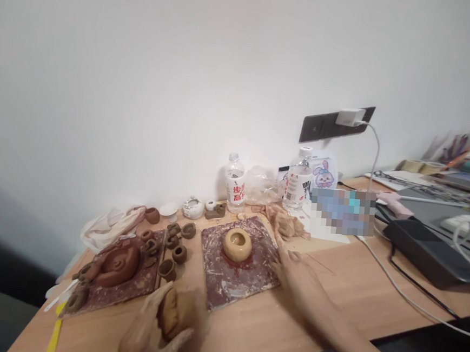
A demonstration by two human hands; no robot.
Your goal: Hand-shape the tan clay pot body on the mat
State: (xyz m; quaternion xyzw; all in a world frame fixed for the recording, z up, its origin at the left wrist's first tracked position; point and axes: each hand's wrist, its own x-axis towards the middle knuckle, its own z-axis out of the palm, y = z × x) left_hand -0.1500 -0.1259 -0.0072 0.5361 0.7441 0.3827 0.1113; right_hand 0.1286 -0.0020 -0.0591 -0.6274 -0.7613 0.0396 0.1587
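My left hand (pixel 144 323) is closed around a tan lump of clay (pixel 170 313) with a rough, uneven face, low at the table's front. A round, pale yellow-brown clay pot (pixel 237 245) with a wide hollow sits on the dark red board (pixel 226 284), on a wet reddish patch. At the board's right edge lies my right hand (pixel 291 264), its fingers stretched out and apart, seemingly touching the edge. Left of this board stand several small brown clay cups (pixel 179 254). A reddish-brown clay teapot-like piece (pixel 119 264) rests on a second board (pixel 125 296).
Two plastic bottles (pixel 235 184) stand by the wall, with a crumpled brown cloth (pixel 288 223) in front. A white cloth (pixel 111 226) and a yellow tool (pixel 55 332) are at left. A black box (pixel 432 254) and white cable (pixel 397 290) occupy the right.
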